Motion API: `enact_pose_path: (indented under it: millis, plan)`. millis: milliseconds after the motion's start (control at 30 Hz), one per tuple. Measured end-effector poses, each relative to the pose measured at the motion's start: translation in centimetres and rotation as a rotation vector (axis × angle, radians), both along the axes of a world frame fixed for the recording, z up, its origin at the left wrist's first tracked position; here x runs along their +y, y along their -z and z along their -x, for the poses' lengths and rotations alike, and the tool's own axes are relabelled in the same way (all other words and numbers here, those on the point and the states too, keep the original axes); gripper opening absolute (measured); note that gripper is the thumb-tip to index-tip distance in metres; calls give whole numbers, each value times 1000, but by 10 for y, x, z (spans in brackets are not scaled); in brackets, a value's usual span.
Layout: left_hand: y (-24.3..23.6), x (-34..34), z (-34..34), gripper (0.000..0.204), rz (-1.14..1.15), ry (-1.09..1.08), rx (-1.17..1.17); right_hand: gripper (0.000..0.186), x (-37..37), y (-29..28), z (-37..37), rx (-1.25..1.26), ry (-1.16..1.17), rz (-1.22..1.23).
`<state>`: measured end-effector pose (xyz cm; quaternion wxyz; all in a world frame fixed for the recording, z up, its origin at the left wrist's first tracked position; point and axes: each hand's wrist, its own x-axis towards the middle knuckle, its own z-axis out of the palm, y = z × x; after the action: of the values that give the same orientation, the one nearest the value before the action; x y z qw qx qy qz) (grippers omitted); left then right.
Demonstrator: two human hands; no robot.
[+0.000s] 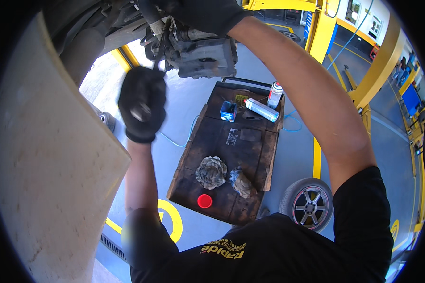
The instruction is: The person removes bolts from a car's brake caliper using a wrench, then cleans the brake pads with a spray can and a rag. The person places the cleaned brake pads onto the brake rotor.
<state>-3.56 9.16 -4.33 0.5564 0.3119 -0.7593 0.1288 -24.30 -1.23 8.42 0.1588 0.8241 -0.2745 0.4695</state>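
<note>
Left grip near engine; brown worktop, grey floor below

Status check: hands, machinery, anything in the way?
Left hand blurred beside dark mechanical assembly; right hand overlapping its top. Both grips unclear. Table with spray cans below, not visibly blocking.

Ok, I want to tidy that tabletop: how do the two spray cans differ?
The standing can is upright, while the lying can is on its side. The standing can is close to the far right corner of the tabletop; the lying can is nearer the blue box. Both are slim cylinders.
</note>
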Motion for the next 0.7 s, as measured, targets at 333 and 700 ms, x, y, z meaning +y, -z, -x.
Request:
enact_pose_path:
  millis: [333,700]
  plan:
    - [26,8,-5,37,159,-163,235,49,3,-1,0,-19,-14,4]
    - [-138,-105,-57,21,-156,-87,146,48,0,-1,-1,5,23,33]
